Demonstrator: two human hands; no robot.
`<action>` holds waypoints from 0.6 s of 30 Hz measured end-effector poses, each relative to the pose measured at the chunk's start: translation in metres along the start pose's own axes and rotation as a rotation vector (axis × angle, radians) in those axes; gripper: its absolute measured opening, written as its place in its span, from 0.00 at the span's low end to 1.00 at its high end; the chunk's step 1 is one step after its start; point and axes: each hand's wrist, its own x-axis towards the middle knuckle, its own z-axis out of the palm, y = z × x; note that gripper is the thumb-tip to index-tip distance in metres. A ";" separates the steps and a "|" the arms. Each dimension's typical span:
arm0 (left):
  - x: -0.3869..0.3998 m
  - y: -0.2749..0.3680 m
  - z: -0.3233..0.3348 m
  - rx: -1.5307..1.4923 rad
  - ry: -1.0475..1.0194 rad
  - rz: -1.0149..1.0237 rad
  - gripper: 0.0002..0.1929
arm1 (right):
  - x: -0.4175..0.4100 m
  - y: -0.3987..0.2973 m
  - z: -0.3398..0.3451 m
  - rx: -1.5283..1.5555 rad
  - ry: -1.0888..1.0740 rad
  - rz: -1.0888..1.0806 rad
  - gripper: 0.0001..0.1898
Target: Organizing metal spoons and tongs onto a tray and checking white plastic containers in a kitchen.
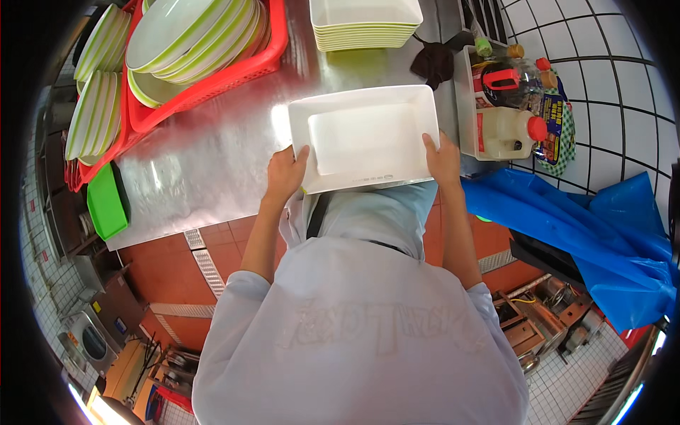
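Between my hands is a white rectangular dish with a raised rim, its inside facing up towards me. My left hand grips its left short side, thumb over the rim. On the opposite short side my right hand holds on the same way. The dish is at the front edge of a stainless steel table, near my waist. Beyond it stands a stack of white rectangular dishes with green outer sides.
Red plastic baskets at the left hold several green-rimmed plates. A green tray lies by the table's left corner. At right are a dark cloth, a bin of bottles and jugs, and blue plastic sheeting.
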 end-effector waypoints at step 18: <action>0.002 -0.020 0.042 0.061 0.091 0.002 0.21 | -0.005 0.047 0.043 0.030 0.017 0.018 0.20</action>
